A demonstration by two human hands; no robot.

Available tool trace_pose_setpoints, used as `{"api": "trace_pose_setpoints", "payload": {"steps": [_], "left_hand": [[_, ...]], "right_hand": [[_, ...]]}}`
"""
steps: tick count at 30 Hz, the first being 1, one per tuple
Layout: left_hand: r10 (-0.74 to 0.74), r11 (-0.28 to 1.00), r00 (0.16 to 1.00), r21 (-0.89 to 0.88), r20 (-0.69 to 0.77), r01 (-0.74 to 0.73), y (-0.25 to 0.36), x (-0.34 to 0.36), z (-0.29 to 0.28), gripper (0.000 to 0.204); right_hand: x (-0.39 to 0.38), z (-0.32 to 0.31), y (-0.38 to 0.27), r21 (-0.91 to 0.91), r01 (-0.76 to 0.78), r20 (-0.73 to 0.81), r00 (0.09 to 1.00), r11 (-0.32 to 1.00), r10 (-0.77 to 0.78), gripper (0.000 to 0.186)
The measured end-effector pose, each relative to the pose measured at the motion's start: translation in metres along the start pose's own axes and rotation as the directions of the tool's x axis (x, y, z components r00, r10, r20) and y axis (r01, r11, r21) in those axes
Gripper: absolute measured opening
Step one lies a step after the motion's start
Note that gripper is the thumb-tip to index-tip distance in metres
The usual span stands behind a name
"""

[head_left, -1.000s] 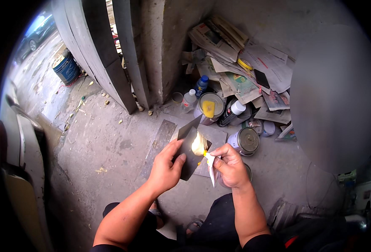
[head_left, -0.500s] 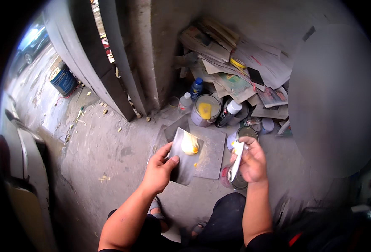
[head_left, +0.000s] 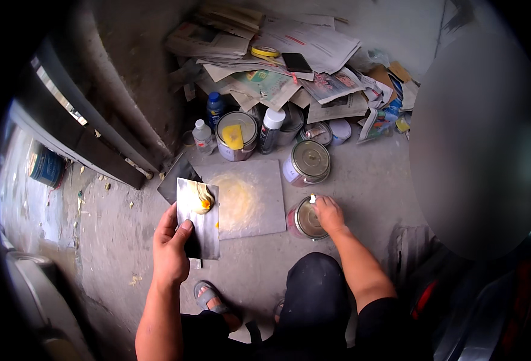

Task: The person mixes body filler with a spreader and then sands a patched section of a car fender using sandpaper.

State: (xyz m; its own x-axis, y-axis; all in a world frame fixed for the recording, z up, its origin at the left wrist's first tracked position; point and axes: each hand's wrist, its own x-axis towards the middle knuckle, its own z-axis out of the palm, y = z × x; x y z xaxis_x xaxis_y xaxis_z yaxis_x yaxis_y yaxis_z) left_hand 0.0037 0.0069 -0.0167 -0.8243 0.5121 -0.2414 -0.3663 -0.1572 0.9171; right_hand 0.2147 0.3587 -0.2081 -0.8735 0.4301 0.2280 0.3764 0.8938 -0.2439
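Flat sheet (head_left: 208,233) is clamped in left hand (head_left: 172,243), thumb on top, fingers behind; it is held up over the left edge of the square board (head_left: 262,207). Cream paste (head_left: 200,189) is already loaded on its upper half, with an orange dab (head_left: 206,204) sitting on it. Dab is seen as a separate spot, so blending is judged not yet done. Hands are well apart. Right hand (head_left: 330,214) is placed over the lid of the near can (head_left: 304,225), a white piece (head_left: 312,198) at its fingertips; mostly hidden, so whether it is pinched or only touched cannot be told.

Board is laid flat on the concrete floor (head_left: 127,240) and is marked by a pale yellowish smear. Dark sheet (head_left: 170,180) is seen at its upper left. Second lidded can (head_left: 307,162) is set beyond the near one. Farther back, a row is formed by a clear bottle (head_left: 203,139), a blue bottle (head_left: 215,108), a can topped with a yellow pad (head_left: 233,136), and a spray can (head_left: 270,132). Newspapers (head_left: 265,89) are piled behind, with tape roll (head_left: 265,52) and phone (head_left: 296,62) on top. Blue bucket (head_left: 47,166) is seen past the door frame at left. Right side is hidden by blur.
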Motion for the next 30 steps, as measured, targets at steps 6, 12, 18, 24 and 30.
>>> {"api": "trace_pose_setpoints", "payload": {"steps": [6,12,18,24,30], "left_hand": [[-0.013,1.000,1.000,-0.015,0.025,0.014,-0.008,0.009,0.008,0.049],[-0.059,0.995,0.996,-0.082,0.067,0.064,-0.005,0.014,0.015,0.049],[-0.148,0.968,0.987,-0.193,0.064,0.157,0.034,-0.005,0.050,0.047],[-0.313,0.872,0.907,-0.292,0.283,0.393,0.183,-0.043,0.124,0.043],[-0.293,0.865,0.858,-0.265,0.421,0.426,0.345,-0.080,0.179,0.043]], "right_hand": [[-0.039,0.016,-0.012,0.149,0.165,-0.051,0.986,0.975,-0.159,0.011],[-0.049,-0.043,-0.026,0.560,-0.304,-0.037,0.920,0.771,0.391,0.012],[-0.010,-0.157,-0.121,0.881,-0.390,0.472,0.713,-0.266,0.518,0.015],[0.047,-0.305,-0.220,0.929,-0.298,0.358,0.877,-0.222,0.321,0.018],[0.123,-0.482,-0.277,0.890,-0.313,0.210,0.927,0.332,0.310,0.033]]}}
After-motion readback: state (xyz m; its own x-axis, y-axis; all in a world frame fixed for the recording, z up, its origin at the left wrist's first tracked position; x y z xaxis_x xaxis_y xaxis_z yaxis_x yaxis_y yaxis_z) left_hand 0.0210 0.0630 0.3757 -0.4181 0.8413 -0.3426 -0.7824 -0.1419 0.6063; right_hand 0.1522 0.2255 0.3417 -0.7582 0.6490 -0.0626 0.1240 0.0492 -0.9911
